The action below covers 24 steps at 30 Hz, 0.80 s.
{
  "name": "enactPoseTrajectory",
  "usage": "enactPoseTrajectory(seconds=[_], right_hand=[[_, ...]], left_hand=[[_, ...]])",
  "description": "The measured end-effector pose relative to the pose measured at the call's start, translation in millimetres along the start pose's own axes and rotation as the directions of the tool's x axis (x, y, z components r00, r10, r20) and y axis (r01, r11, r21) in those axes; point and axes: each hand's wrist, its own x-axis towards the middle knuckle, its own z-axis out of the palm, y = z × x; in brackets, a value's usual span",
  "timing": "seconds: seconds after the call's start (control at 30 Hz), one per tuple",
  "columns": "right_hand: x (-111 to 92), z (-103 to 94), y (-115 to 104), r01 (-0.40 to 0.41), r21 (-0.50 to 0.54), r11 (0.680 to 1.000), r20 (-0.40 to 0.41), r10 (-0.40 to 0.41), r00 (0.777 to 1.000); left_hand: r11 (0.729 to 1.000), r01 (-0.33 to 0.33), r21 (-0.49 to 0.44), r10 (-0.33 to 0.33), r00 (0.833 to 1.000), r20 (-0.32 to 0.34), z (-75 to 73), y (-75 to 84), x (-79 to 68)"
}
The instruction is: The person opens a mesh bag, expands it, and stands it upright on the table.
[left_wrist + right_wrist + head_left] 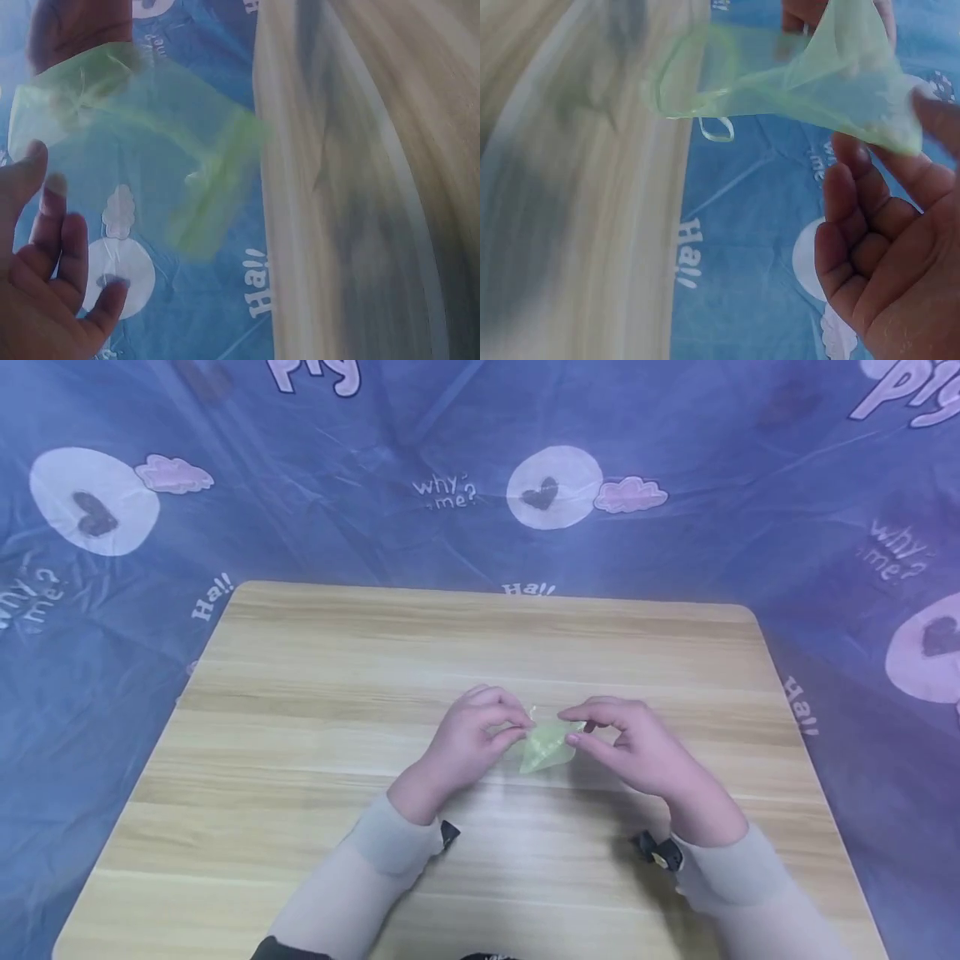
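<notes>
A sheer pale-green drawstring pouch [546,750] hangs between the two hands, just above the middle of the table. At its left edge, the thumb and forefinger of the left hand [472,735] pinch the fabric. The right hand [637,739] has the pouch's right side between thumb and forefinger; in the right wrist view the thumb [939,118] lies at a gathered corner, with the other fingers loosely bent. A thin pale ribbon loop [718,132] dangles from the pouch there. The left wrist view shows the pouch [150,142] spread and see-through, slightly blurred.
Under the hands is a light wood-grain table [300,710] with rounded far corners. A blue printed cloth [360,518] hangs behind it and along both sides. Small dark devices sit at both wrists, the right one [660,852] showing more.
</notes>
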Motion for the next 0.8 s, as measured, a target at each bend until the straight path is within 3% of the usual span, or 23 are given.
enactPoseTrajectory(seconds=[0.13, 0.23, 0.3, 0.37, 0.43, 0.47, 0.5, 0.57, 0.67, 0.8], right_hand=[[-1, 7.3, 0, -0.019, -0.017, 1.000, -0.057, 0.018, 0.998], [-1, 10.5, 0, -0.065, -0.072, 0.995, -0.125, 0.056, 0.991], [-1, 12.2, 0, -0.100, -0.108, 0.989, -0.180, 0.079, 0.981], [0, 13.6, -1, -0.129, -0.132, 0.983, -0.238, 0.095, 0.967], [-1, 16.0, -1, -0.150, -0.146, 0.978, -0.298, 0.101, 0.949], [-1, 17.7, -1, -0.156, -0.144, 0.977, -0.325, 0.102, 0.940], [-1, 19.8, -2, -0.159, -0.140, 0.977, -0.350, 0.101, 0.931], [-2, 24.6, -3, -0.154, -0.133, 0.979, -0.387, 0.092, 0.918], [-2, 32.3, -3, -0.129, -0.120, 0.984, -0.424, 0.067, 0.903], [-5, 39.1, -3, -0.146, -0.112, 0.983, -0.451, 0.081, 0.889]], left_hand=[[0.996, 0.032, 0.082, -0.028, 0.998, -0.056, 6.2, 3.4, 0.7], [0.985, 0.161, 0.064, -0.155, 0.984, -0.087, 8.7, 7.5, -2.5], [0.962, 0.270, 0.030, -0.269, 0.963, -0.033, 9.1, 10.6, -4.6], [0.930, 0.367, 0.007, -0.367, 0.928, 0.063, 10.5, 14.3, -4.9], [0.909, 0.416, 0.009, -0.413, 0.898, 0.151, 14.1, 18.2, -3.3], [0.908, 0.419, 0.018, -0.415, 0.893, 0.174, 16.7, 19.7, -2.3], [0.911, 0.411, 0.029, -0.409, 0.895, 0.180, 19.4, 21.3, -1.2], [0.925, 0.379, 0.029, -0.379, 0.914, 0.145, 24.5, 22.9, 0.6], [0.943, 0.334, 0.011, -0.334, 0.942, 0.036, 29.6, 23.8, 1.4], [0.958, 0.287, 0.013, -0.285, 0.955, -0.080, 31.1, 24.3, 0.4]])
